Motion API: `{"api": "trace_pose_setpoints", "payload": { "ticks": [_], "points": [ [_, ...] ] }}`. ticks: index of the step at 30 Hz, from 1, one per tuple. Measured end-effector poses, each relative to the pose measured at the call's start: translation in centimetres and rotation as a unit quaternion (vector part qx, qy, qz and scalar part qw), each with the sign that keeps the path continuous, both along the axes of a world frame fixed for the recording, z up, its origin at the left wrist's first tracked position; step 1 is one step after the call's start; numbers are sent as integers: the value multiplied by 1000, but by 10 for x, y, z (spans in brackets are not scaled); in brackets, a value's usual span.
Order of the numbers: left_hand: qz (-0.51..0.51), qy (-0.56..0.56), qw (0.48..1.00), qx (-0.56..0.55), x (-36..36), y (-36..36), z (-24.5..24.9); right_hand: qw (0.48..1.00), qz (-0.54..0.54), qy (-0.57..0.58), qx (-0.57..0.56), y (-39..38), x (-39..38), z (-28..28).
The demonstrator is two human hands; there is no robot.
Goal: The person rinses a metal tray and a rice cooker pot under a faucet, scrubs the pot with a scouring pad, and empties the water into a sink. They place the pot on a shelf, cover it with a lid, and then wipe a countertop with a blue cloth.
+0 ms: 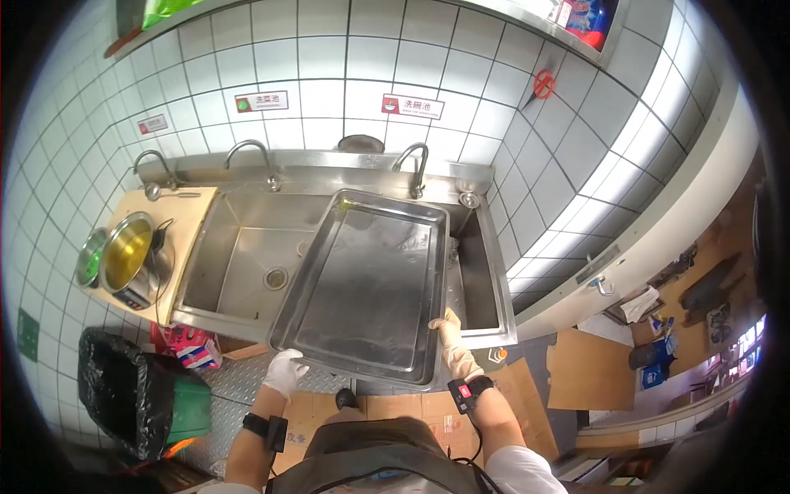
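A large rectangular metal baking tray (366, 284) spans the divider and the right part of the sink, its far end near the right faucet. White-gloved, my left hand (285, 373) is closed on the tray's near left corner, fingers partly hidden underneath. My right hand (449, 335), in a cream glove, grips the right rim close to the near end. Yellowish residue marks the far left corner of the tray. Under it, the right basin (483, 276) is mostly covered. The left basin (255, 263) shows its drain.
Three faucets (421, 169) line the sink's back. At left, a wooden board (185, 218) carries a pot with yellow contents (130, 251), a green-toned bowl (89, 259) and a ladle (154, 193). A black-lined bin (123, 391) stands below. Cardboard (387, 412) covers the floor; a door (634, 267) is right.
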State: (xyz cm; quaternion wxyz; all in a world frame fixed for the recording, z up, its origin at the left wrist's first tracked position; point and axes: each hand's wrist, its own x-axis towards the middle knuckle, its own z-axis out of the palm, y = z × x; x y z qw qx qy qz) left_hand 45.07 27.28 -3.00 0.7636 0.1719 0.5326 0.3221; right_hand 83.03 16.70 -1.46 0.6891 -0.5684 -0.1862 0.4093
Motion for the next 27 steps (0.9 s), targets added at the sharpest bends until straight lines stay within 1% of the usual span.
{"api": "trace_pose_setpoints", "payload": {
  "ticks": [2, 3, 4, 5, 6, 7, 8, 10, 12, 13, 14, 15, 16, 17, 18, 19, 20, 21, 22, 23, 24, 25, 26, 27],
  "points": [
    [5, 22, 1000, -15, 7, 10, -3, 1000, -2, -1, -9, 13, 12, -15],
    [-157, 225, 929, 246, 4, 11, -11, 1000, -1, 0, -20, 13, 16, -23],
    [-300, 393, 728, 474, 0, 11, -17, 1000, -5, 5, -25, 14, 18, -32],
    [-306, 393, 727, 473, 0, 15, -22, 999, -1, 17, -29, 17, 21, -39],
    [-217, 255, 880, 338, 4, 22, -28, 999, 4, 27, -30, 23, 25, -42],
    [-112, 99, 973, 177, 9, 27, -35, 998, 2, 27, -49, 27, 27, -46],
    [4, -62, 998, 2, 15, 28, -41, 998, 2, 28, -52, 31, 33, -52],
    [20, -40, 999, -3, 24, 25, -55, 996, 36, 41, -72, 39, 45, -66],
    [-52, 54, 990, 118, 38, 11, -47, 993, 56, 66, -80, 42, 59, -69],
    [-48, 60, 990, 119, 43, 16, -48, 988, 72, 55, -121, 51, 67, -68],
    [-29, 20, 997, 61, 41, 15, -53, 981, 86, 47, -165, 55, 72, -69],
    [-8, -21, 1000, 4, 44, 12, -55, 980, 90, 53, -167, 58, 78, -73],
    [-3, -16, 1000, 2, 50, 11, -60, 980, 109, 33, -163, 63, 84, -77],
    [40, -3, 999, -17, 56, 6, -60, 978, 129, 14, -162, 63, 90, -84],
    [85, 10, 996, -38, 64, 2, -61, 976, 136, 19, -168, 62, 98, -93],
    [94, 13, 995, -41, 72, 2, -64, 953, 210, -60, -213, 67, 111, -99],
    [128, 56, 990, -35, 79, 1, -60, 914, 284, -138, -252, 72, 124, -104],
    [168, 98, 980, -29, 84, -1, -56, 848, 325, -211, -362, 91, 145, -97],
    [189, 103, 976, -31, 92, 0, -53, 846, 281, -326, -316, 116, 159, -67],
    [201, 101, 974, -36, 97, 0, -48, 867, 247, -342, -265, 148, 183, -61],
    [210, 99, 972, -42, 102, -2, -47, 899, 151, -357, -205, 181, 195, -34],
    [210, 121, 970, -20, 102, -4, -52, 902, 116, -384, -158, 218, 214, -34],
    [221, 127, 967, -28, 106, -6, -49, 896, 106, -426, -65, 254, 227, -18],
    [221, 162, 961, -29, 110, -4, -44, 899, 129, -415, -45, 285, 234, 0]
  ]
}}
